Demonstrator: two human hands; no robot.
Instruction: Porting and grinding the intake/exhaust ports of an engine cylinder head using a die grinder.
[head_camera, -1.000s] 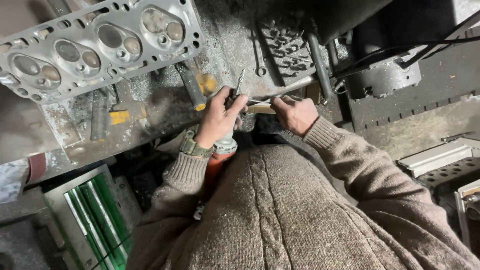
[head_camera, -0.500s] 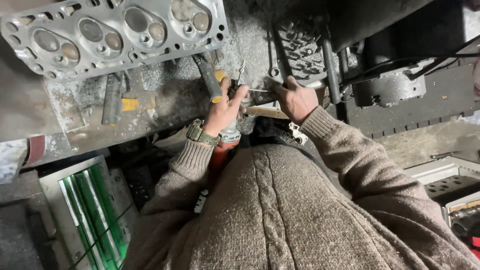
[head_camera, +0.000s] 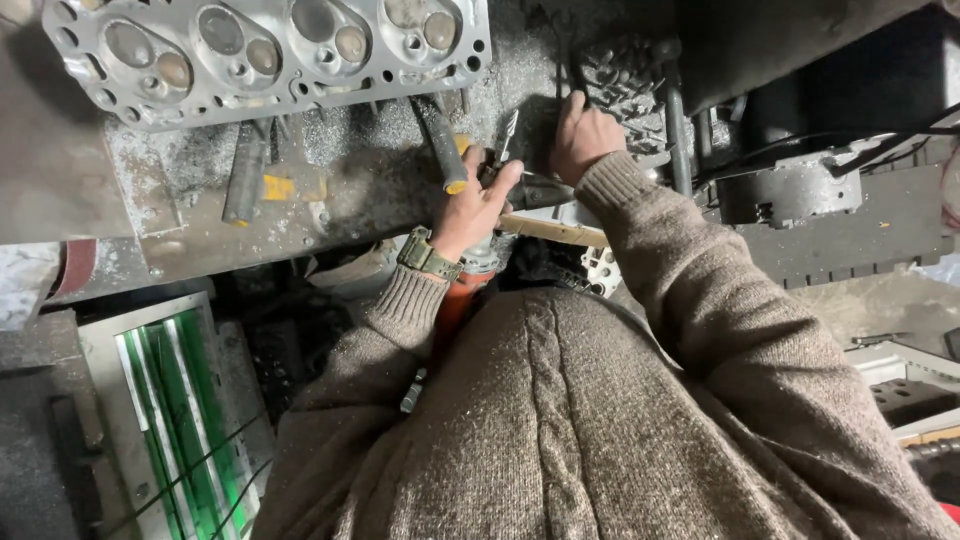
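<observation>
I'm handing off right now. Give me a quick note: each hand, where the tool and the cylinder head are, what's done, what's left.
Left hand: grip shut on the grinder, its burr bit pointing up, clear of any part.
Right hand: stretched forward onto the dark clutter at the back of the bench; whether it holds anything, I cannot tell.
Cylinder head: lies on the bench, chambers up, apart from both hands.
Done: cannot tell; metal dust covers the bench.
Left: the bit is not yet on the head.
</observation>
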